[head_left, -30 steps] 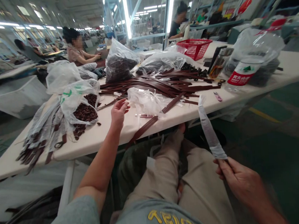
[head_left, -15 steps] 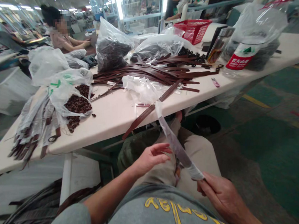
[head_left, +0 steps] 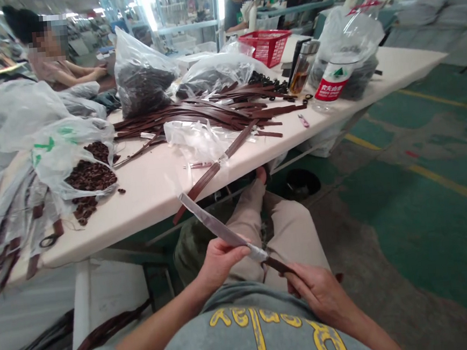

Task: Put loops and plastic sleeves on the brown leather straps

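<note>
Above my lap, my left hand (head_left: 224, 259) pinches a long, narrow plastic sleeve (head_left: 215, 224) between thumb and fingers. Out of the sleeve's near end comes a brown strap (head_left: 278, 265), most of it covered by the whitish plastic. My right hand (head_left: 319, 287) is closed on the bare end of that strap. The sleeve's far end points up and left toward the table edge. Beyond it, other brown straps (head_left: 202, 185) stick out over the edge, beside a crumpled pile of clear plastic (head_left: 198, 140).
On the white table (head_left: 147, 203) lie a heap of brown straps (head_left: 196, 113), a bag of small brown pieces (head_left: 90, 175), sleeved straps (head_left: 3, 231), pink snips (head_left: 303, 121) and a red-labelled bottle (head_left: 331, 86). A red basket (head_left: 267, 45) stands behind. A co-worker (head_left: 46, 55) sits at the far left.
My left hand, open before, has closed on the sleeve. The sleeve's far end has come away from the plastic pile and swung left. More brown strap shows at my right hand.
</note>
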Demonstrator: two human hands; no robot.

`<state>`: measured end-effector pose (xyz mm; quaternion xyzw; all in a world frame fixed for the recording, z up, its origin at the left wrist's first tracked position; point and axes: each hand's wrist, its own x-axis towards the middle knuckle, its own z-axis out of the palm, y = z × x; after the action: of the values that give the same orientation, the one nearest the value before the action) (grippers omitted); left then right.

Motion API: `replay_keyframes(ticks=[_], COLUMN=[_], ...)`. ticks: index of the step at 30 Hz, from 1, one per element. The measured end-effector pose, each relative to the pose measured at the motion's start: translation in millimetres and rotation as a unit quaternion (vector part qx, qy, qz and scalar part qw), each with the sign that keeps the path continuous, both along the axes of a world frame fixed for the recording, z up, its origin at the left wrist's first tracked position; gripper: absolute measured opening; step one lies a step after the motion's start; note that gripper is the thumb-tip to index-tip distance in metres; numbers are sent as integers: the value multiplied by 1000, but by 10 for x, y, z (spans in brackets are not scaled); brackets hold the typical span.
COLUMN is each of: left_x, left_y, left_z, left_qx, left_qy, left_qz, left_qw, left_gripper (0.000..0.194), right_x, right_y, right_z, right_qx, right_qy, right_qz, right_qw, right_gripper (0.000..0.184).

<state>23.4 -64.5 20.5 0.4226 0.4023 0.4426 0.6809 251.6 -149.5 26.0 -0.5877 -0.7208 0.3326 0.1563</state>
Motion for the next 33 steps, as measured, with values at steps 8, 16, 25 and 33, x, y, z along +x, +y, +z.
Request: replay_keyframes(ticks=[8,16,25,33], left_x=[190,62,169,84], left_y=[-185,139,91,241], left_z=[-32,42,3,77], left_qx=[58,-42,-13,-34], left_qy=[31,-37,-21,-13], left_qz=[-75,126,75,96], left_qw=[995,991,997,995], left_gripper=[19,29,42,38], right_x=[-243,-110,-130,-79], right_y=[147,172,273,267], right_z=[-23,-78,-73,-102], right_qx=[105,83,81,62], right_qy=[21,21,45,34], right_qz=[32,-13,3,0], right_qw=[994,996,996,997], right_gripper=[36,39,40,40])
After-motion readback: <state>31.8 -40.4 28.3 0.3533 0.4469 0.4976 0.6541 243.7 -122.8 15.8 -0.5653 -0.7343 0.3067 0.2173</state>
